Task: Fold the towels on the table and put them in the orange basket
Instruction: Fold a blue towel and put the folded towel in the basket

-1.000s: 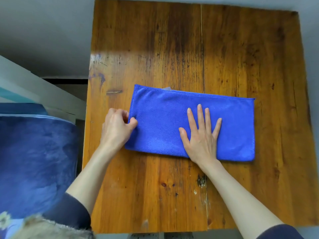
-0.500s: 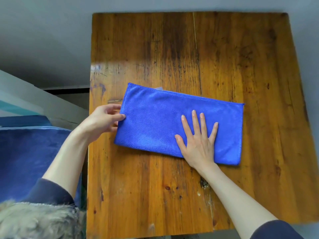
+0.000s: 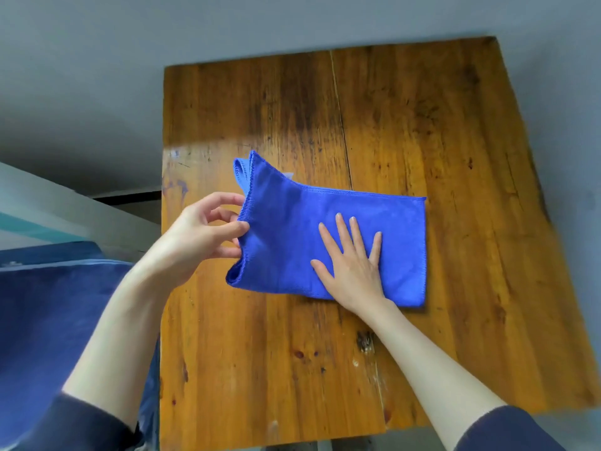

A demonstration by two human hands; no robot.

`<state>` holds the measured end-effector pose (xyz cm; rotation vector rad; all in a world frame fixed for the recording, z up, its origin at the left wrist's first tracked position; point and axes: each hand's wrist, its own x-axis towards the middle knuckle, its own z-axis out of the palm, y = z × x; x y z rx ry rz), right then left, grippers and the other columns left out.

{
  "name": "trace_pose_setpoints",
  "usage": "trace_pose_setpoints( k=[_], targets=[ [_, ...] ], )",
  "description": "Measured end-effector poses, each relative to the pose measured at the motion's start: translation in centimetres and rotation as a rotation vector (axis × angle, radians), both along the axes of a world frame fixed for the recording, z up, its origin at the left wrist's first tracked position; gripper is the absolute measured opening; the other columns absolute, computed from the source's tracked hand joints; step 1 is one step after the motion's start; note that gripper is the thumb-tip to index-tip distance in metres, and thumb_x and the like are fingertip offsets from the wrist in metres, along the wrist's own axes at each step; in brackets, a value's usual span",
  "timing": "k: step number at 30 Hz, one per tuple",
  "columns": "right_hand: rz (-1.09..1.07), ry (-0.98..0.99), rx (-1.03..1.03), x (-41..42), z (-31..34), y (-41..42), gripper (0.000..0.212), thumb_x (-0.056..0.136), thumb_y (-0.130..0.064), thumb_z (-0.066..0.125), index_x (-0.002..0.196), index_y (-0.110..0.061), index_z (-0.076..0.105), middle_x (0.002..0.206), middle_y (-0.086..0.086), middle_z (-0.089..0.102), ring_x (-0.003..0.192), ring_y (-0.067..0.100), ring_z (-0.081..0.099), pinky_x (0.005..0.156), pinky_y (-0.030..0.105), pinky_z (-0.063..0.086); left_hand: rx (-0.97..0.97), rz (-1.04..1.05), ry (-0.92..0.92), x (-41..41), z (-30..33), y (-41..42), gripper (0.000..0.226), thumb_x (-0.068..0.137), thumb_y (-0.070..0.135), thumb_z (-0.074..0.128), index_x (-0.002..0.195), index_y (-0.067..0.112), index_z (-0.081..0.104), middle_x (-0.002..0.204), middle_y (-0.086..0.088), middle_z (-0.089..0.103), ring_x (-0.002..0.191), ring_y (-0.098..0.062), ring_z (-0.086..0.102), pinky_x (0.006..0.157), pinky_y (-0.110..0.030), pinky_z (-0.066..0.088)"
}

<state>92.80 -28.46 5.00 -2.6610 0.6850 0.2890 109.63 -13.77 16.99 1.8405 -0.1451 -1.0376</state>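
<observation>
The blue towel (image 3: 325,242) lies on the table (image 3: 422,125), already doubled into a long strip; the next fold appears underway. No orange basket is in view, so stowing remains. The left hand (image 3: 195,236) pinches the raised end between its fingers (image 3: 242,226). The right hand (image 3: 353,265) presses flat, fingers straight, just beside centre.

No readable text, labels, brands or numbers were visible anywhere in the head view.
</observation>
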Motion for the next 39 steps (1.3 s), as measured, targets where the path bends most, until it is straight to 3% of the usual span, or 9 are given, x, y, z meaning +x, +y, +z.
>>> trace_pose_setpoints(
  k=[3, 7, 11, 15, 22, 25, 30, 37, 39],
  targets=[
    [-0.164, -0.238, 0.32, -1.6, 2.1, -1.4, 0.05, 0.098, -0.03, 0.04, 0.146, -0.023, 0.028, 0.157, -0.003, 0.011, 0.145, 0.012, 0.003, 0.119, 0.04, 0.0, -0.009, -0.025, -0.029, -2.3, 1.6, -2.6, 0.027, 0.087, -0.001, 0.058, 0.104, 0.019, 0.06, 0.078, -0.002, 0.054, 0.069, -0.016, 0.056, 0.062, -0.026, 0.058],
    [-0.481, -0.431, 0.459, -5.7, 3.7, -3.7, 0.031, 0.096, -0.013, 0.048, 0.126, -0.01, 0.057, 0.134, 0.002, 0.051, 0.126, 0.016, 0.046, 0.102, 0.02, 0.035, 0.0, -0.078, -0.086, -6.3, 1.9, -7.0, 0.029, 0.085, -0.004, 0.056, 0.101, 0.02, 0.058, 0.077, -0.002, 0.048, 0.059, -0.013, 0.052, 0.054, -0.022, 0.055],
    [-0.653, -0.441, 0.534, -9.5, 4.1, -6.0, 0.022, 0.095, -0.012, 0.048, 0.11, -0.01, 0.065, 0.1, -0.001, 0.066, 0.089, 0.014, 0.065, 0.08, 0.03, 0.056, 0.059, -0.135, -0.128, -10.2, -0.4, -11.7, 0.028, 0.085, 0.0, 0.056, 0.104, 0.019, 0.055, 0.077, -0.001, 0.045, 0.047, -0.008, 0.054, 0.062, -0.029, 0.059],
    [-0.786, -0.401, 0.668, -12.0, 3.8, -7.4, 0.021, 0.097, -0.014, 0.045, 0.105, -0.012, 0.065, 0.087, -0.003, 0.067, 0.077, 0.006, 0.065, 0.069, 0.017, 0.055, 0.166, -0.159, -0.176, -13.6, -4.2, -15.1, 0.029, 0.085, 0.002, 0.054, 0.11, 0.016, 0.054, 0.072, 0.002, 0.042, 0.058, -0.011, 0.054, 0.073, -0.039, 0.058],
    [-0.709, -0.265, 0.774, -13.2, 2.8, -8.2, 0.026, 0.097, -0.019, 0.046, 0.116, -0.015, 0.063, 0.106, -0.005, 0.066, 0.1, 0.01, 0.061, 0.09, 0.033, 0.053, 0.281, -0.201, -0.358, -16.0, -8.2, -17.3, 0.032, 0.079, 0.005, 0.055, 0.108, 0.018, 0.05, 0.07, 0.004, 0.044, 0.076, -0.025, 0.054, 0.077, -0.048, 0.054],
    [-0.649, -0.223, 0.8, -13.6, 2.7, -8.8, 0.029, 0.098, -0.019, 0.045, 0.123, -0.016, 0.06, 0.119, -0.003, 0.063, 0.111, 0.009, 0.057, 0.093, 0.019, 0.047, 0.262, -0.185, -0.427, -16.6, -8.0, -18.0, 0.032, 0.08, 0.008, 0.055, 0.11, 0.018, 0.05, 0.073, 0.004, 0.046, 0.08, -0.031, 0.06, 0.077, -0.048, 0.053],
    [-0.615, -0.236, 0.822, -13.8, 2.5, -9.4, 0.029, 0.098, -0.018, 0.045, 0.121, -0.014, 0.062, 0.118, -0.003, 0.064, 0.105, 0.004, 0.056, 0.074, -0.005, 0.037, 0.301, -0.281, -0.509, -18.6, -8.4, -18.8, 0.032, 0.083, 0.012, 0.055, 0.114, 0.017, 0.049, 0.087, -0.002, 0.051, 0.087, -0.029, 0.057, 0.077, -0.039, 0.047],
    [-0.619, -0.218, 0.797, -12.7, 2.3, -9.7, 0.028, 0.097, -0.022, 0.047, 0.117, -0.012, 0.063, 0.113, 0.0, 0.063, 0.097, 0.006, 0.054, 0.082, 0.014, 0.039, 0.155, -0.279, -0.548, -18.6, -9.3, -17.9, 0.024, 0.094, 0.016, 0.047, 0.117, 0.014, 0.057, 0.085, -0.002, 0.055, 0.08, -0.025, 0.058, 0.077, -0.038, 0.048],
    [-0.659, -0.227, 0.78, -12.2, 2.4, -9.5, 0.025, 0.094, -0.026, 0.052, 0.11, -0.012, 0.066, 0.105, 0.0, 0.066, 0.094, 0.01, 0.058, 0.082, 0.021, 0.045, 0.142, -0.279, -0.74, -18.1, -9.5, -16.5, 0.026, 0.094, 0.009, 0.045, 0.115, 0.012, 0.059, 0.095, -0.004, 0.054, 0.085, -0.025, 0.055, 0.075, -0.036, 0.046]
  ],
)
